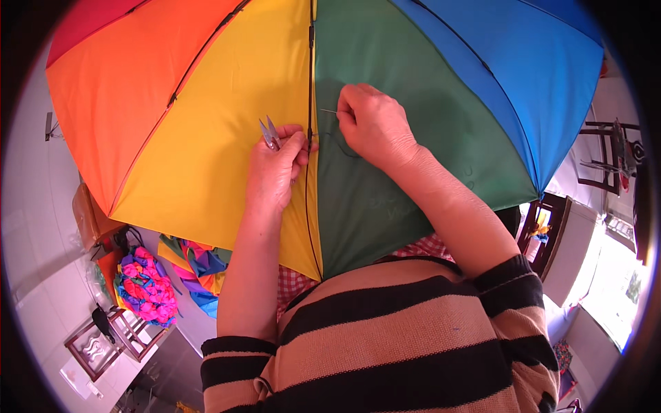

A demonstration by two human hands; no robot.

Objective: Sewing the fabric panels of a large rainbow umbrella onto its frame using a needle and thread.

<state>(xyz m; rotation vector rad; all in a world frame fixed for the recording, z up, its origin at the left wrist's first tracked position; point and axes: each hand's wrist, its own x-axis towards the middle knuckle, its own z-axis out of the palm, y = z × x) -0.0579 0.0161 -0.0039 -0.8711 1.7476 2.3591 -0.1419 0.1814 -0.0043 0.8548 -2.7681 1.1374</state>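
A rainbow umbrella canopy (pixel 241 89) spreads open across my lap, its inner side and dark metal ribs facing me. My left hand (pixel 274 165) is closed round a pair of small thread snips (pixel 270 132), blades pointing up and away. Its thumb and fingertips also pinch at the rib (pixel 310 89) that runs along the seam between the yellow and green panels. Over the green panel, my right hand (pixel 375 124) is closed on a thin needle (pixel 328 110), which points left toward that rib. A dark thread (pixel 341 148) loops across the green cloth below the right hand.
At the lower left lie a bundle of bright pink and multicoloured cloth (pixel 146 286) and folded rainbow fabric (pixel 200 268). A wooden chair (pixel 110 341) stands beyond them. Another dark chair (pixel 613 155) is at the right, near a bright window (pixel 623 275).
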